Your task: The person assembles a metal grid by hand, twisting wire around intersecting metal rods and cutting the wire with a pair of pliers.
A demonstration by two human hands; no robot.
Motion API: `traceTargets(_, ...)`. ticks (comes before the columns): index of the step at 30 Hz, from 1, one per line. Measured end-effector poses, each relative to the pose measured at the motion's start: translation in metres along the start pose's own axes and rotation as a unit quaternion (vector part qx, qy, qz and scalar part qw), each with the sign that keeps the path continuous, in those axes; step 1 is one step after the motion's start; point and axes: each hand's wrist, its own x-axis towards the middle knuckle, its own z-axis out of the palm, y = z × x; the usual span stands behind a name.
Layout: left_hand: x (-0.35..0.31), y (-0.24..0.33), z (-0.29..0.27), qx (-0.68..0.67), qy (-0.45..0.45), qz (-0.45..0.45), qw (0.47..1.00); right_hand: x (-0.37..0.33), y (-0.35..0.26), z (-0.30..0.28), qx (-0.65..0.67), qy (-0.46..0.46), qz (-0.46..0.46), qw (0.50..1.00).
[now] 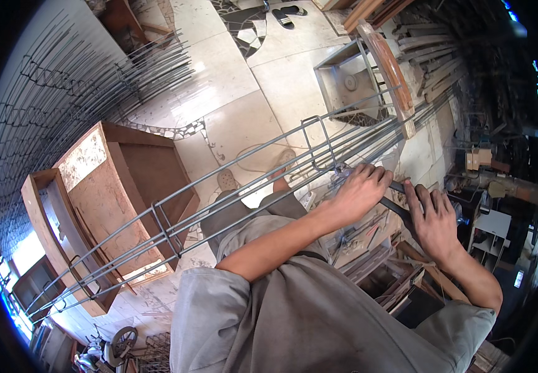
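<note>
Pale floor tiles (219, 74) spread beneath and beyond the steel frame (244, 202), the long grey cage of parallel rods that crosses in front of the person. Wooden cabinet (138, 143) sits below the frame's left half, and a curved wooden piece (390, 68) stands at its right end; a dense stack of thin rods (95, 93) lies beyond its left part. Sandals (283, 18) rest on the tiles well beyond the frame, while the person's feet are beneath it. Toward its right end, the left hand (362, 189) is at the frame's near side, its fingers curled in a narrow bend, just to the right of a rectangular stirrup (327, 140); what lies under those fingers is hidden, so one cannot tell exactly what they close on. From beside that hand, a dark tool (395, 209) slants away from the frame to the right hand (434, 221). This one is farther from the frame than the left, its fingers side by side and bent over the tool, gripping it, with the tool's end hidden beneath the palm. Between the two hands the tool's shaft shows, near the frame's rods.
</note>
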Motion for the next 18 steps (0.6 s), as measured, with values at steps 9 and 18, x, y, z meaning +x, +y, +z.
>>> traceTargets(9, -0.001, 0.011, 0.003, 0.032, -0.003, 0.029, 0.999, 0.018, 0.029, 0.014, 0.67, -0.323, 0.269, 0.612)
traceTargets(18, 0.006, 0.0, 0.015, -0.006, 0.023, -0.017, 1.0, -0.001, -0.012, 0.009, -0.168, 0.098, -0.009, 0.981)
